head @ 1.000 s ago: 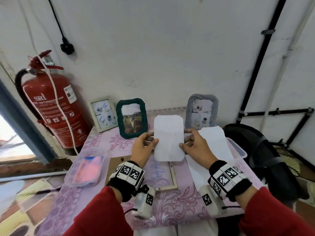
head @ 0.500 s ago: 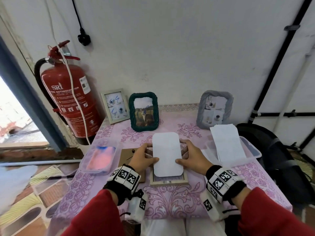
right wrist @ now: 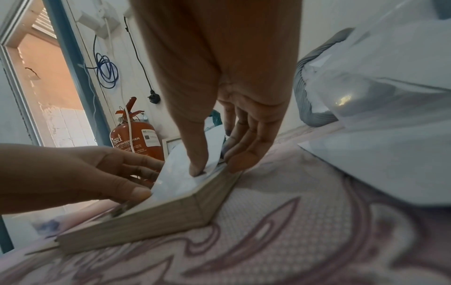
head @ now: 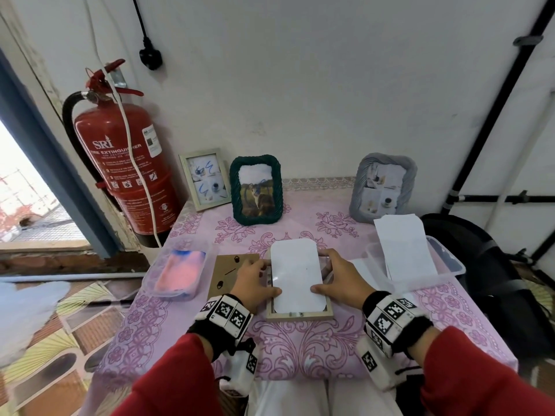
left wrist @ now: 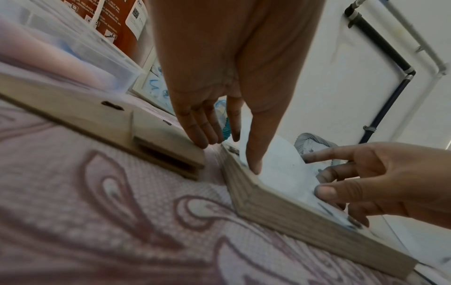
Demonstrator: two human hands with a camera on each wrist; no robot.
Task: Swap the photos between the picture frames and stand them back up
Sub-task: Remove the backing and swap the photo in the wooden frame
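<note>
Both hands are on the same job here. The left hand [head: 254, 282] and the right hand [head: 339, 280] each pinch a long edge of the white round-cornered photo [head: 295, 276], blank back up, thumbs on top and fingers curled underneath. They're apart, one per side, lowering it into the pale wooden frame [head: 300, 315] that lies face down near the front edge of the table with the pink floral cloth [head: 303, 352].

So I'd say this is the reloading step. The near end looks seated in the recess while the far end rides up a bit. Next it probably needs pressing flat all round, then the brown cardboard backing [head: 229, 273], just left of the frame, goes on.

Three other frames stand along the back edge: a small white one [head: 205, 179], a dark green rope one [head: 256, 190] and a grey fabric one [head: 383, 187].
</note>
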